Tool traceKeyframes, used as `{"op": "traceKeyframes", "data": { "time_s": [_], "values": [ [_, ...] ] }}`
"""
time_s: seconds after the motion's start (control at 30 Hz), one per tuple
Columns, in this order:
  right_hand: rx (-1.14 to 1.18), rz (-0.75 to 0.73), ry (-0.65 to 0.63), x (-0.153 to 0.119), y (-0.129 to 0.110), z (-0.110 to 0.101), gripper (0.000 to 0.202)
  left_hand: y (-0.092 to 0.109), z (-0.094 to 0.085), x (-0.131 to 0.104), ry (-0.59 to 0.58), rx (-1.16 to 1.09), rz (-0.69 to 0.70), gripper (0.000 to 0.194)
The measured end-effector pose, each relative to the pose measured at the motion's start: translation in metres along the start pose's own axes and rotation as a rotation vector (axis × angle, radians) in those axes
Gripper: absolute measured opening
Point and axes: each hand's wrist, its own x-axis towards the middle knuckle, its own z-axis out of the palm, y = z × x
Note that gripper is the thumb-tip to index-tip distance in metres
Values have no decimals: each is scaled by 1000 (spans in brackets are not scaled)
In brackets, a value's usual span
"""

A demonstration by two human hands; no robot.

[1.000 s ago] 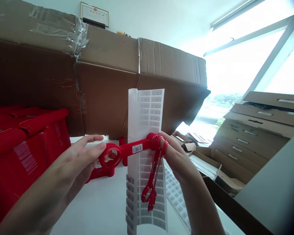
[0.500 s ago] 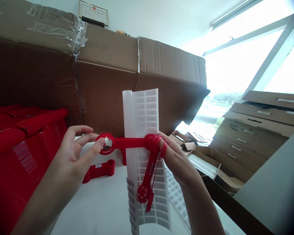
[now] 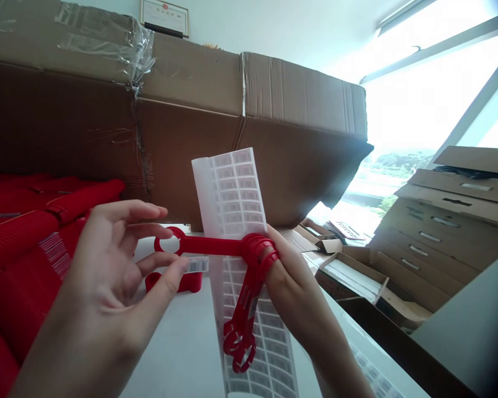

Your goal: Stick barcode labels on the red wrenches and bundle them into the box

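Here the left hand (image 3: 108,260) is pinching a barcode label (image 3: 196,265), apparently unapplied; right hand (image 3: 292,276) is gripping red tags (image 3: 249,260) and label sheet (image 3: 236,204).

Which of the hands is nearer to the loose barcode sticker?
Left. The left hand pinches the barcode sticker at its fingertips; the right hand is apart, gripping the label sheet.

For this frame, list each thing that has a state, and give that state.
Left hand: barcode sticker on thumb tip.
Right hand: red plastic pieces looped on fingers, label sheet held upright.
Large cardboard box: closed, taped.
Flat cartons: folded, stacked.
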Motion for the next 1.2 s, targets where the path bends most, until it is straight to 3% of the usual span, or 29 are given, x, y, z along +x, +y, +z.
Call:
{"op": "traceKeyframes", "data": {
  "time_s": [0.17, 0.77, 1.03, 1.2],
  "values": [
    [25, -23, -36, -7, -4, 4, 27, 1, 7, -2, 0, 26, -154, 39],
    [60, -93, -41, -12, -10, 6, 25, 4, 15, -7, 32, 37, -191, 34],
    [21, -94, -29, -17, -9, 6, 28, -10, 19, 0, -42, 133, -146, 28],
    [-210, -235, 49, -21, -10, 23, 17, -39, 31, 13, -78, 93, -83, 21]
  ]
}}
